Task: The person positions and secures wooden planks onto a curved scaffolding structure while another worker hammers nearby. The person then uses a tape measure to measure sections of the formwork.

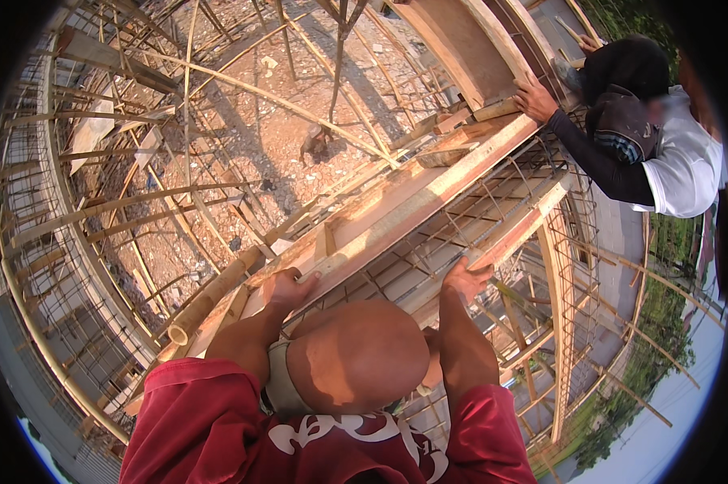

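My left hand [285, 289] grips the near edge of a long wooden formwork board [428, 198], its thumb over the top edge. My right hand [465, 279] is closed around the near end of a second wooden board [525, 226], to the right of the first. Steel reinforcing bars [452, 230] run in the gap between the two boards. My bent knee [364, 351] rises between my arms and hides part of the boards' near ends. Short wooden braces [325, 240] stand across the form on the left.
A co-worker [686, 153] leans in at the upper right, one hand [535, 98] on the far form. Bamboo poles [210, 290] and scaffolding cross on the left. Rubble-strewn ground [243, 121] lies far below. A curved timber [559, 323] and rebar stand at right.
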Tool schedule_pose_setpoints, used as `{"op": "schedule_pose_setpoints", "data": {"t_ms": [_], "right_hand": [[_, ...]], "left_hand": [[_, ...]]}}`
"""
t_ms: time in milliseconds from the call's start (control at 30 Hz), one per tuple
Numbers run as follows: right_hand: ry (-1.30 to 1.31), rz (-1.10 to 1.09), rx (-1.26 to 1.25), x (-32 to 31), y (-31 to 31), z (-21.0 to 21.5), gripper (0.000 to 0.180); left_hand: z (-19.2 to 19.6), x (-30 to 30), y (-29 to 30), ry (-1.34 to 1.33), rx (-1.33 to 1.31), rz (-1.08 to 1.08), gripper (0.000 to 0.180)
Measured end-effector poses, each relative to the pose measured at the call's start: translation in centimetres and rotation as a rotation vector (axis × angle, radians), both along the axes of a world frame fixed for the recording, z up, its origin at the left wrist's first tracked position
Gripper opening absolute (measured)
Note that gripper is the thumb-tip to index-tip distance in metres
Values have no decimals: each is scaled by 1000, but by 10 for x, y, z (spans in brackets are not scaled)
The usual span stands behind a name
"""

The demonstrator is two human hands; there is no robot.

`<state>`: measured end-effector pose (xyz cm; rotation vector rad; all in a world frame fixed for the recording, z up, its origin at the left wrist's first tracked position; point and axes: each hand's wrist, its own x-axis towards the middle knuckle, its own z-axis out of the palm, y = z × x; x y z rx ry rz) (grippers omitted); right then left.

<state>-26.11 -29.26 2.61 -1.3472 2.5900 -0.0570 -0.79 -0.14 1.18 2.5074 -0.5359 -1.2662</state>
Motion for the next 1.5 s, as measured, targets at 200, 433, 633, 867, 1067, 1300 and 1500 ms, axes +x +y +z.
{"op": "schedule_pose_setpoints", "data": {"t_ms": [200,433,633,867,1067,1300,1500], "right_hand": [[12,13,28,2,-1,3,85],[41,32,23,0,0,0,85],[32,7,49,4,0,7,85],[23,3,59,1,0,3,85],[42,-4,55,2,-1,2,85],[16,8,32,0,0,2,86],[7,17,11,0,0,1,86]], "left_hand": [[16,3,-9,9,79,-10,70],[32,7,-17,24,89,-17,70],[25,5,-14,11,88,-14,71],[24,4,-13,-16,95,-17,70],[21,4,-10,-47,76,-28,68],[21,3,-11,-31,90,-18,67],[25,4,-14,-23,115,-15,67]]}}
